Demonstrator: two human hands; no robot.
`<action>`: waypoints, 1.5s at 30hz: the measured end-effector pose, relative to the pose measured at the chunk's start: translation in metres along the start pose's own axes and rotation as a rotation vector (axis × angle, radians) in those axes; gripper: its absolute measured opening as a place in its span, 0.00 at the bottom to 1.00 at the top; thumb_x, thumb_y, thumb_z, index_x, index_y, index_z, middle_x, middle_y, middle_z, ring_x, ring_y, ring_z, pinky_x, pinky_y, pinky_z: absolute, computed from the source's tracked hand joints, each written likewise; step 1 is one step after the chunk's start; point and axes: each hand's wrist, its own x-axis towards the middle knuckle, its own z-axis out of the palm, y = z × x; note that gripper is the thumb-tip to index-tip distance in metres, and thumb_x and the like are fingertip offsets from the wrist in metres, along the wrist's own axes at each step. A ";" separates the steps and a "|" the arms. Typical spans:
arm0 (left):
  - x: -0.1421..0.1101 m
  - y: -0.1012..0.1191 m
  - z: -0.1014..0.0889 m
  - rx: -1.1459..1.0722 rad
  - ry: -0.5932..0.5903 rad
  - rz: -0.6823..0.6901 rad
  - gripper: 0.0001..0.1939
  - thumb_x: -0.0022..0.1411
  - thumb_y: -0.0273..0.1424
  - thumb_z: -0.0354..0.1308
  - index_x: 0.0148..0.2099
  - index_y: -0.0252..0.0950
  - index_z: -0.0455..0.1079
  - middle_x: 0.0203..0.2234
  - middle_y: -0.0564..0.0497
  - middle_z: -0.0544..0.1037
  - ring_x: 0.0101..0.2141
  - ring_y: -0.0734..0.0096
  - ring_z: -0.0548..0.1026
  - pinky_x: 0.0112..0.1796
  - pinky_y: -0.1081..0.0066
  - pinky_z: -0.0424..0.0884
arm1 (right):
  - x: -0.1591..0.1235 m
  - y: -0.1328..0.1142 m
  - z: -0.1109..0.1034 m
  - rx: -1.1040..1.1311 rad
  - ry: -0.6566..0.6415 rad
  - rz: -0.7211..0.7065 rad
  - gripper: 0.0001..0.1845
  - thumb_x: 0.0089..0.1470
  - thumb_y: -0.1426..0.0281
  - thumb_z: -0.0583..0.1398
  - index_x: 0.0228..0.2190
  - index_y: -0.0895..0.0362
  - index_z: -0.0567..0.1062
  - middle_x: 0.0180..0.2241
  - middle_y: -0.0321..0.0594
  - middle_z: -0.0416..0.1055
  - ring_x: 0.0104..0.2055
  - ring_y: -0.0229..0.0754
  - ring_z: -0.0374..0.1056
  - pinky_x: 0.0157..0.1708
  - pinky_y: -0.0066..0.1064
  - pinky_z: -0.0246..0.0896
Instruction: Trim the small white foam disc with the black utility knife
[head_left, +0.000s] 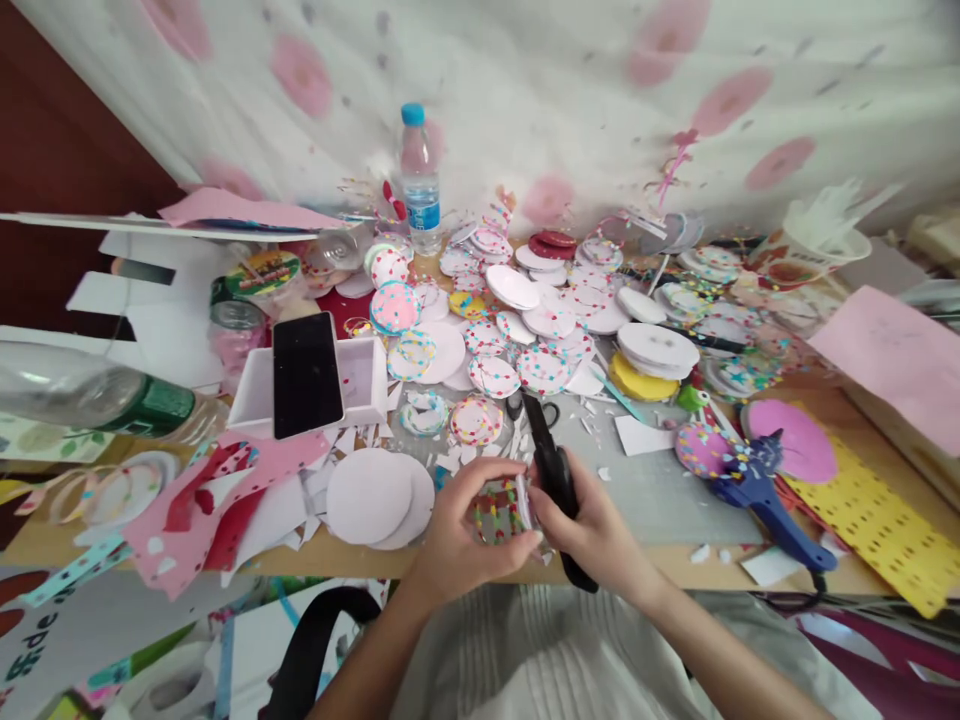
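Note:
My left hand [461,530] pinches a small round dotted paper piece [501,508] at the table's near edge, fingers curled around its rim. My right hand [592,530] grips black scissors [551,460], whose blades point away from me and meet the piece's right side. Two plain white discs [375,497] lie just left of my left hand. Many dotted paper circles [517,330] are spread over the middle of the table.
A black phone [306,373] rests on a white box [367,385]. A water bottle [420,180] stands at the back. A blue glue gun [765,495] and yellow perforated sheet [877,520] lie right. Pink scraps [217,490] and a lying green-labelled bottle [97,395] sit left.

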 end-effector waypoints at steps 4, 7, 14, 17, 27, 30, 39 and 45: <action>0.004 -0.004 -0.001 -0.090 -0.025 -0.024 0.23 0.52 0.26 0.62 0.51 0.40 0.68 0.45 0.46 0.75 0.43 0.64 0.77 0.43 0.67 0.76 | 0.004 0.005 0.002 -0.001 -0.020 0.019 0.06 0.59 0.64 0.55 0.35 0.54 0.65 0.27 0.31 0.63 0.29 0.38 0.61 0.29 0.28 0.60; 0.007 -0.007 -0.004 0.002 -0.050 0.037 0.24 0.51 0.24 0.63 0.51 0.40 0.66 0.47 0.46 0.74 0.47 0.62 0.75 0.47 0.65 0.74 | 0.004 0.010 -0.001 0.013 -0.042 0.082 0.08 0.60 0.62 0.55 0.36 0.54 0.65 0.26 0.31 0.63 0.27 0.37 0.61 0.27 0.28 0.59; 0.005 -0.025 -0.011 0.507 -0.008 0.224 0.24 0.57 0.26 0.65 0.54 0.39 0.63 0.51 0.42 0.70 0.54 0.60 0.70 0.55 0.61 0.68 | -0.027 0.019 -0.029 0.000 -0.033 0.286 0.21 0.65 0.53 0.48 0.47 0.54 0.68 0.26 0.34 0.67 0.28 0.41 0.67 0.30 0.29 0.66; 0.000 -0.026 -0.012 0.601 -0.030 0.243 0.24 0.60 0.28 0.63 0.57 0.38 0.61 0.53 0.40 0.69 0.56 0.58 0.69 0.55 0.60 0.67 | -0.041 0.019 -0.037 -0.151 -0.082 0.267 0.22 0.65 0.54 0.47 0.49 0.54 0.70 0.27 0.36 0.72 0.31 0.43 0.71 0.32 0.31 0.68; -0.013 -0.026 -0.006 0.583 0.102 0.230 0.19 0.60 0.28 0.63 0.53 0.38 0.65 0.51 0.42 0.73 0.53 0.61 0.73 0.52 0.63 0.71 | -0.056 0.015 -0.041 -0.357 -0.304 0.216 0.19 0.67 0.62 0.47 0.52 0.54 0.69 0.45 0.44 0.78 0.45 0.47 0.74 0.41 0.34 0.69; -0.012 -0.025 -0.001 0.572 0.153 0.174 0.23 0.57 0.31 0.66 0.54 0.38 0.65 0.50 0.42 0.74 0.51 0.60 0.74 0.51 0.62 0.72 | -0.055 0.014 -0.042 -0.354 -0.352 0.203 0.17 0.67 0.63 0.47 0.51 0.53 0.69 0.44 0.43 0.78 0.44 0.45 0.74 0.41 0.33 0.68; -0.023 -0.028 0.008 0.583 0.209 0.177 0.23 0.55 0.28 0.68 0.51 0.37 0.66 0.51 0.41 0.75 0.52 0.57 0.74 0.52 0.59 0.72 | -0.056 0.018 -0.044 -0.423 -0.458 0.244 0.17 0.68 0.60 0.44 0.47 0.53 0.68 0.44 0.44 0.77 0.44 0.46 0.74 0.40 0.35 0.67; -0.023 -0.027 0.012 0.609 0.242 0.168 0.23 0.54 0.28 0.68 0.51 0.35 0.67 0.51 0.40 0.76 0.50 0.59 0.77 0.51 0.64 0.74 | -0.054 0.017 -0.044 -0.557 -0.498 0.232 0.22 0.68 0.58 0.41 0.50 0.55 0.66 0.41 0.49 0.78 0.40 0.53 0.76 0.37 0.42 0.68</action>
